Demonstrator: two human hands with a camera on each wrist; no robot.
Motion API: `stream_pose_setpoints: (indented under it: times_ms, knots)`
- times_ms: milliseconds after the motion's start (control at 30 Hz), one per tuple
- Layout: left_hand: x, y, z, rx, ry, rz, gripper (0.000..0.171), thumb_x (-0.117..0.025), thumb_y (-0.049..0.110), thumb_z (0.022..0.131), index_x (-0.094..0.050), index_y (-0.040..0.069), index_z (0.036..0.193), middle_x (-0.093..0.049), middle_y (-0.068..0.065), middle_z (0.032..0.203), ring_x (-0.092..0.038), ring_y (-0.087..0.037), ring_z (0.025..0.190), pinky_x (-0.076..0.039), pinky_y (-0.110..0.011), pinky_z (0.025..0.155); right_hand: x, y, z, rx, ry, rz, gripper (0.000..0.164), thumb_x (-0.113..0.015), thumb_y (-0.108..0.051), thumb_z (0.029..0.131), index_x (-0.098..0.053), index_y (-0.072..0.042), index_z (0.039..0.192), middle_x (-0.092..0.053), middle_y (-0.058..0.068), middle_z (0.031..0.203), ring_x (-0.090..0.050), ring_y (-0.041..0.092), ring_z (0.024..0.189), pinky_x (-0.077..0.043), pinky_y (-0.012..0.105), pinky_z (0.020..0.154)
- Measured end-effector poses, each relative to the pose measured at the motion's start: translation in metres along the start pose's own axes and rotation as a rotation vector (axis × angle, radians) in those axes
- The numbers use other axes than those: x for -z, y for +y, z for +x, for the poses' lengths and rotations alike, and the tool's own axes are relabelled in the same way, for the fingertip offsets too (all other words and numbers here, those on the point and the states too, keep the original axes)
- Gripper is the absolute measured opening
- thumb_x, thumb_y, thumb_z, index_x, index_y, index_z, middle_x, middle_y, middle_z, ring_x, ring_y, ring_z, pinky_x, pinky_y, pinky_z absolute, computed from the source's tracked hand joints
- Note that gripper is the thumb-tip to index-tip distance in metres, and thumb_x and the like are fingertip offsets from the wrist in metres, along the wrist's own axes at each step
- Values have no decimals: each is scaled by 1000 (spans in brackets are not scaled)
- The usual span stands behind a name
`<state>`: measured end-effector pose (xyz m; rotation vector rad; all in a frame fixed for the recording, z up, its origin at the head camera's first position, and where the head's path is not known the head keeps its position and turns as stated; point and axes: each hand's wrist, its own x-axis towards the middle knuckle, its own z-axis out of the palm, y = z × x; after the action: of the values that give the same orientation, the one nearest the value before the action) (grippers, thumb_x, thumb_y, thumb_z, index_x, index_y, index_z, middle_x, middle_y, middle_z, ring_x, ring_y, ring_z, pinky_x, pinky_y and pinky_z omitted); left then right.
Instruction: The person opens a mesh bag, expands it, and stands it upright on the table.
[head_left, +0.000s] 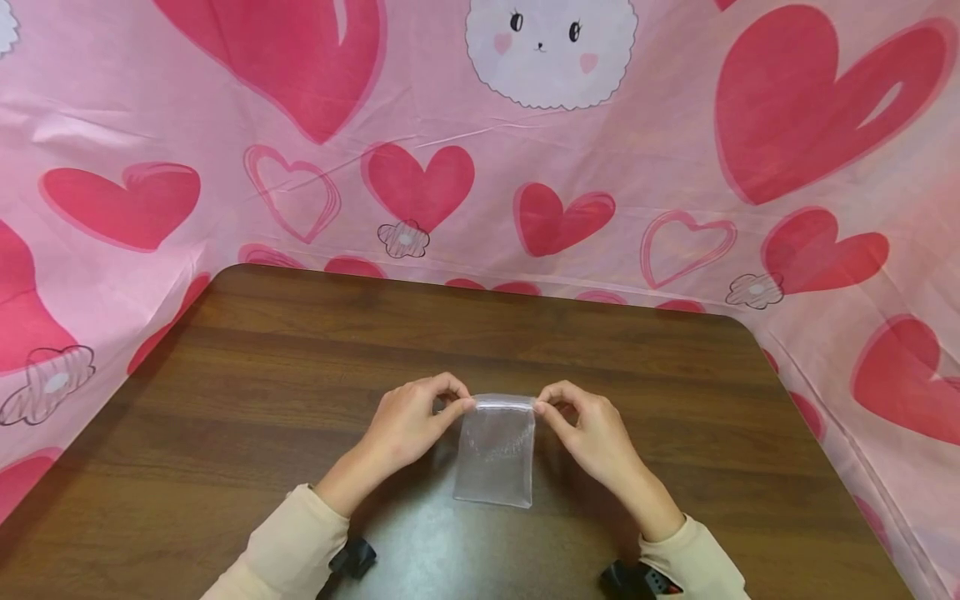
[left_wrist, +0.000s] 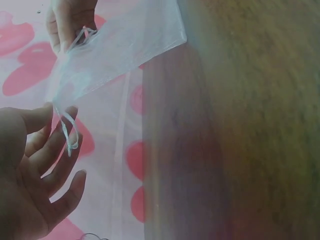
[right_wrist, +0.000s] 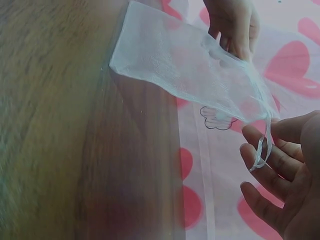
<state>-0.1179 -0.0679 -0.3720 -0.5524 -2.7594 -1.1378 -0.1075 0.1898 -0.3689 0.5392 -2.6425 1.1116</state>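
Over the worktop, the left hand and right hand each pinched a top corner of the sheer bag between thumb and finger — other fingers loosely spread — seemingly to stretch its mouth straight, leaving the string loops dangling.

head: evenly lit, mostly sharp | worktop: pale glare near front, soft shadows flanking | wrist views: hazy, low-contrast, grain blurred
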Motion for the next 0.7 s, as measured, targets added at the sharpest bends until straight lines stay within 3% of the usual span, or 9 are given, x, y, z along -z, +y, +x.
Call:
stream_pose_setpoints:
  times_ms: [333,533,700]
  knots:
    - [9,-3,6,-76,-41,36,7,-73,35,90,-70,29,91,-65,17,83,-64,-14,79,-45,-38,72,9,0,4,53,-70,-77,11,-76,-15,88,-66,-20,88,-67,-14,84,-59,5,74,-52,39,70]
    - [15,-4,10,-110,-89,80,6,-73,36,90,-69,32,90,-62,20,82,-64,-13,82,-46,-39,75,14,-1,8,90,-102,-127,10,-76,-18,88,-67,-22,90,-66,-17,84,-57,5,73,-48,31,67]
    - [21,-3,13,-135,-129,118,5,-73,35,90,-69,33,88,-63,20,82,-65,-12,85,-47,-41,76,16,-1,11,102,-142,-148,9,-75,-20,89,-67,-22,91,-66,-17,84,-60,5,77,-51,35,71]
